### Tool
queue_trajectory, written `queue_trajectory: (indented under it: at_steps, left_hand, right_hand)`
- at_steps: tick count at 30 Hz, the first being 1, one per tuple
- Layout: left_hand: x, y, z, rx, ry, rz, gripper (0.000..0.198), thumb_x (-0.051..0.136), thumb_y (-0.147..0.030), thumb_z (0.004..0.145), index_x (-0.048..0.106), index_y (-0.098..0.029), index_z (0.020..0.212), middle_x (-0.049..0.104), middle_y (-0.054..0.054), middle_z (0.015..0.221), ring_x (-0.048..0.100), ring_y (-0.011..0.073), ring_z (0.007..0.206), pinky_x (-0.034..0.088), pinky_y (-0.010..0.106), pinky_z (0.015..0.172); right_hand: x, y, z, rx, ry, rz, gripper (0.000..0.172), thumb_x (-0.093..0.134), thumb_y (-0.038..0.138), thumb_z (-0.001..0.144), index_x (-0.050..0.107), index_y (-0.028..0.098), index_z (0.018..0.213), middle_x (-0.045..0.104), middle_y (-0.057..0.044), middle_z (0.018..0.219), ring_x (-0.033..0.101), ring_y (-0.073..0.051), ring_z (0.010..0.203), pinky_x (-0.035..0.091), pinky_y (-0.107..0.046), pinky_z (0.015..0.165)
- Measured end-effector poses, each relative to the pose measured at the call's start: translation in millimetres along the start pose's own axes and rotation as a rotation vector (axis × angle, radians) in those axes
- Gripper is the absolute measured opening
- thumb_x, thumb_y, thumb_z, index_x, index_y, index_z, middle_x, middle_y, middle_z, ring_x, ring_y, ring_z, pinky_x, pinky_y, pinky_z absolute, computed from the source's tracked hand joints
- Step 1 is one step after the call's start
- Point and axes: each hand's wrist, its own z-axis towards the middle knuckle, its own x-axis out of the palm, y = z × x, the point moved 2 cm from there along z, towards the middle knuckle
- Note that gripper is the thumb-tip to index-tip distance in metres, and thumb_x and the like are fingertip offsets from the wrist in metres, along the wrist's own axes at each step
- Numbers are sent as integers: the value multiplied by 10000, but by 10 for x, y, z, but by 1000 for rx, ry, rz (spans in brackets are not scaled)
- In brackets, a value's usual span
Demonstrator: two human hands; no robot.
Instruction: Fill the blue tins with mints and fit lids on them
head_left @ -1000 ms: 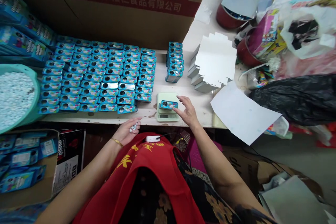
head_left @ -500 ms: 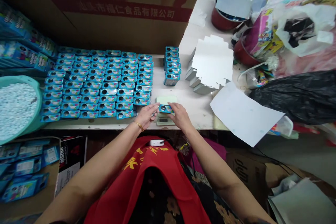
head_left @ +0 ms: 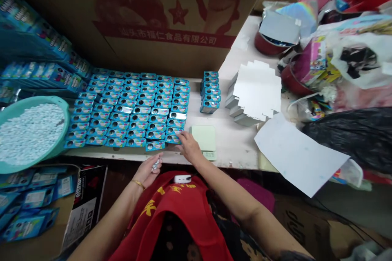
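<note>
My right hand [head_left: 189, 147] rests at the right end of a large block of small blue tins [head_left: 128, 112] laid in rows on the white table [head_left: 232, 138]. Its fingers press a blue tin [head_left: 172, 139] at the block's near right corner. Just right of that hand lies a pale green scale [head_left: 204, 140], its platform bare. My left hand [head_left: 150, 168] is held low at the table's front edge, curled around a few small white candies [head_left: 156, 164]. A short stack of blue tins [head_left: 210, 91] stands behind the scale.
A teal basin of white candies [head_left: 29, 132] sits at the left. A big brown carton [head_left: 159, 16] stands behind the tins. Folded white card boxes [head_left: 255, 91], a loose white sheet [head_left: 298, 155], red pots, bags and a black sack [head_left: 355, 134] crowd the right side.
The tin that lay on the scale has been carried left to the block of tins by my right hand. My left hand reached to the scale, then drew back to the table edge.
</note>
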Motion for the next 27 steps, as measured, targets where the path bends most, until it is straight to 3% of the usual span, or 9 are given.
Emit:
queue_trajectory:
  at_steps: [2,5,7,10,19,24,27]
  left_hand:
    - [-50,-45,28,-3,-9,-12,191,551,-99,742,582,-100,931,507,25,666,420,22,468,284,97,322]
    - [-88,-102,14,-3,2,-17,194,549,-103,746,579,-100,938,503,23,668,428,27,478,296,102,326]
    - [-82,-98,-22,-1,-1,-15,185,548,-109,749,579,-94,930,495,19,665,416,24,470,291,103,324]
    - [-36,-35,-81,-5,-9,-14,176,543,-114,755,580,-83,924,493,22,676,406,19,467,279,100,323]
    - [60,93,-144,-30,-30,-9,151,547,-128,755,586,-97,897,489,17,668,402,16,458,271,102,323]
    - [124,113,-147,-35,-24,4,155,543,-129,759,585,-95,904,493,22,679,405,15,470,274,98,332]
    - [143,131,-173,-29,-15,3,165,553,-121,751,581,-92,910,486,16,679,394,10,467,273,96,337]
  right_hand:
    - [-191,-261,90,20,-104,12,354,484,273,796,473,226,1146,490,-84,1102,438,-220,1017,429,-362,815]
    - [-597,-814,310,211,-304,-108,294,439,262,816,521,211,1094,483,-98,1092,427,-233,1003,396,-382,821]
    - [-771,-1136,500,274,-294,-243,263,453,239,799,565,221,1036,482,-97,1090,419,-253,980,376,-393,798]
    - [-802,-1410,717,282,-221,-372,284,445,177,781,578,221,1028,483,-98,1115,416,-260,959,350,-390,784]
    - [-587,-1445,813,136,-181,-269,354,327,117,816,551,171,1085,534,-90,1091,459,-209,946,370,-330,795]
    - [-566,-1351,933,48,-70,-335,371,298,75,824,536,153,1097,510,-103,1128,442,-213,962,369,-318,773]
    - [-569,-1267,953,33,-71,-394,361,294,70,830,525,147,1097,511,-121,1113,438,-226,941,336,-345,780]
